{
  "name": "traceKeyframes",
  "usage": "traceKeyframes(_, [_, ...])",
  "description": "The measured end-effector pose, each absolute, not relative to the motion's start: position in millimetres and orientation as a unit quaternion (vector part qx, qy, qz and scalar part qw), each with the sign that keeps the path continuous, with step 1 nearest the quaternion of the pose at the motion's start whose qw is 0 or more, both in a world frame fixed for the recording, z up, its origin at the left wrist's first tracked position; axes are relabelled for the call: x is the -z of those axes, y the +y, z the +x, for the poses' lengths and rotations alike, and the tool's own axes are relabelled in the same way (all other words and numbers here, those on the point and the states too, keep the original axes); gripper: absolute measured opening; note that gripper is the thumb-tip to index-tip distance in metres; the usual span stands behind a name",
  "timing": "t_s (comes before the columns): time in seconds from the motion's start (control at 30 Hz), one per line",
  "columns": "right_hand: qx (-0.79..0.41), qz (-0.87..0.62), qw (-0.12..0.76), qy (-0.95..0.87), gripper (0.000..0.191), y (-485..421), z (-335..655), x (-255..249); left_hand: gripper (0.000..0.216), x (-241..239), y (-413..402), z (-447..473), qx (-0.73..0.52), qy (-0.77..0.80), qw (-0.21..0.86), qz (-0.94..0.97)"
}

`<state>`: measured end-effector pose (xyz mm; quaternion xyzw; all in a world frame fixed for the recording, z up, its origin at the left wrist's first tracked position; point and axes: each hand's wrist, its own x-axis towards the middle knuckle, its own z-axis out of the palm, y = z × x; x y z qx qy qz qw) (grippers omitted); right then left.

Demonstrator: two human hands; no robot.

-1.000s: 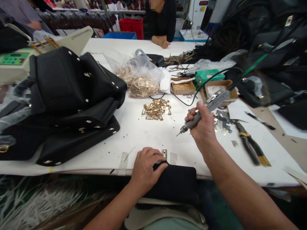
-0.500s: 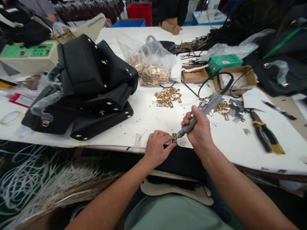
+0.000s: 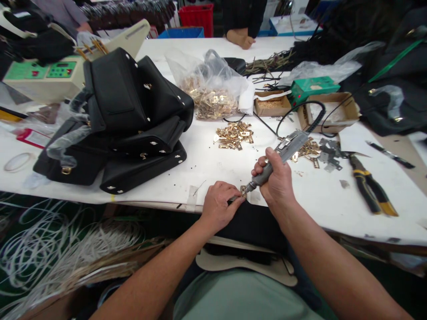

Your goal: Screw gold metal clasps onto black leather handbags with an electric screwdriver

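Note:
My right hand (image 3: 276, 175) is wrapped round a grey electric screwdriver (image 3: 278, 153), its cord running back over the table. The tool's tip meets a small gold metal plate (image 3: 243, 190) at the edge of a black bag piece (image 3: 253, 224), which hangs over the table's front edge onto my lap. Against that same edge, my left hand (image 3: 223, 203) pinches the black piece beside the plate, thumb and fingers closed. Its fingers partly hide the plate. A pile of gold plates (image 3: 233, 134) lies beyond my hands. More gold plates (image 3: 307, 150) and grey metal plates (image 3: 328, 154) lie to the right.
Finished-looking black bags (image 3: 116, 102) are stacked at left. Pliers (image 3: 372, 184) and a craft knife (image 3: 390, 154) lie at right. Behind stand a bag of gold parts (image 3: 215, 103), a box of screws (image 3: 271, 106) and a green power unit (image 3: 313, 88). A person's forearms (image 3: 240, 38) rest across the table.
The screwdriver tip has shifted slightly left and the gold plate now looks more tilted. The whole view has moved a little. Both hands keep their hold.

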<state>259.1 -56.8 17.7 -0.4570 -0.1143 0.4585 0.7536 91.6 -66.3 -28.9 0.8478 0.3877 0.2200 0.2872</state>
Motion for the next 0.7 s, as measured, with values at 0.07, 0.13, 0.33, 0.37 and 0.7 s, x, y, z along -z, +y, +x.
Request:
traceKeyframes(0.07, [-0.456, -0.459, 0.754, -0.117, 0.042, -56.8, 259.4, -17.2, 0.006, 28.7, -66.1, 91.7, -0.221, 0.386, 0.288, 0.848])
traceKeyframes(0.13, [-0.454, -0.461, 0.753, -0.123, 0.042, -56.8, 259.4, -16.4, 0.007, 28.8, -66.1, 91.7, -0.22, 0.387, 0.289, 0.847])
traceKeyframes(0.33, [-0.451, -0.459, 0.754, -0.132, 0.04, -59.3, 256.9, -16.0, 0.008, 29.5, -66.7, 91.9, -0.22, 0.388, 0.292, 0.846])
traceKeyframes(0.37, [-0.451, -0.459, 0.754, -0.134, 0.04, -59.9, 256.3, -16.4, 0.007, 29.4, -66.8, 92.0, -0.222, 0.388, 0.292, 0.846])
traceKeyframes(0.7, [-0.43, -0.465, 0.758, -0.156, 0.038, -61.0, 258.0, -20.2, 0.013, 28.3, -66.4, 94.1, -0.211, 0.397, 0.28, 0.848])
